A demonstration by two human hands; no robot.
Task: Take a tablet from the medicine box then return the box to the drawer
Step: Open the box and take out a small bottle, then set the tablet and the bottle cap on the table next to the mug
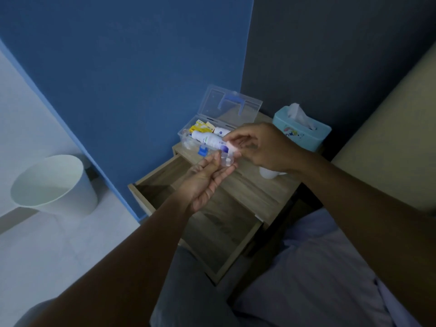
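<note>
Your nightstand tabletop (254, 185) stands in the corner, with the medicine box (195, 135) at its back left, lid raised behind it. The tissue box (304, 133) sits to the right of that box, and a cup (269, 173) stands nearer you, partly hidden under your right hand (266, 147). The drawer (212, 223) juts out open below the tabletop, toward you. Your left hand (207, 182) hovers over it. A bin (54, 185) stands on the floor, well apart to the left.

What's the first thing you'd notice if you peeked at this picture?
Two hands in the middle: the left hand lies palm up under the right hand, which tips a small container over it. Behind them, a clear medicine box stands open on the wooden nightstand, above its pulled-out drawer.
</note>
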